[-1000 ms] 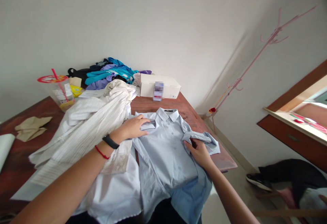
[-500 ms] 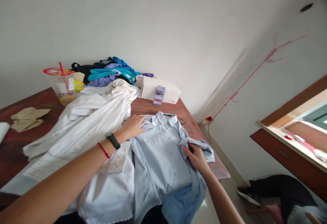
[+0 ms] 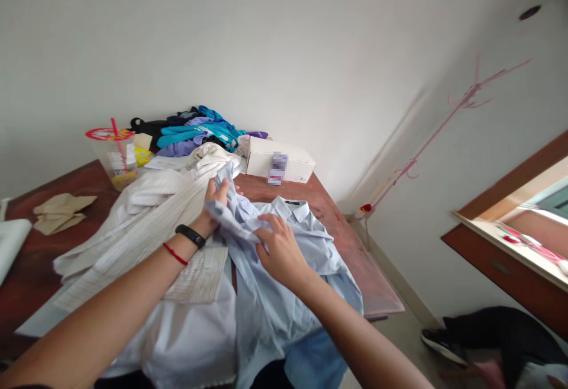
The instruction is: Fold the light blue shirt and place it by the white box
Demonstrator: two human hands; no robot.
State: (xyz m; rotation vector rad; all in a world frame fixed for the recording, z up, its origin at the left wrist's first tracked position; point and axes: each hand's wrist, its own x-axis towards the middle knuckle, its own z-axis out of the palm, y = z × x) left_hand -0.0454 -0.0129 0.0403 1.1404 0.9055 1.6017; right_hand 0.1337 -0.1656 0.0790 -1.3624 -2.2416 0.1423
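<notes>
A light blue collared shirt (image 3: pixel 284 241) lies front up on the dark red wooden table (image 3: pixel 341 235). My left hand (image 3: pixel 218 196) is closed around its left-side sleeve and holds part of it raised off the table. Over the left part of the shirt, my right hand (image 3: pixel 281 250) pinches the edge of the same sleeve between thumb and fingers. The other sleeve lies across the shirt's right side. Beside the shirt, to the left, is a white striped garment (image 3: pixel 155 229), partly under my left forearm.
Behind stand a white box (image 3: pixel 284 161) and a heap of blue and dark clothes (image 3: pixel 199 131). A plastic cup with a straw (image 3: pixel 118 161) and a crumpled brown napkin (image 3: pixel 62 211) are at left. A pink coat rack (image 3: pixel 412 161) stands right. A person's leg (image 3: pixel 501 333) shows lower right.
My right hand has let go of the right-side sleeve and moved left across the shirt. My left hand has lifted the left-side sleeve, which both hands now hold.
</notes>
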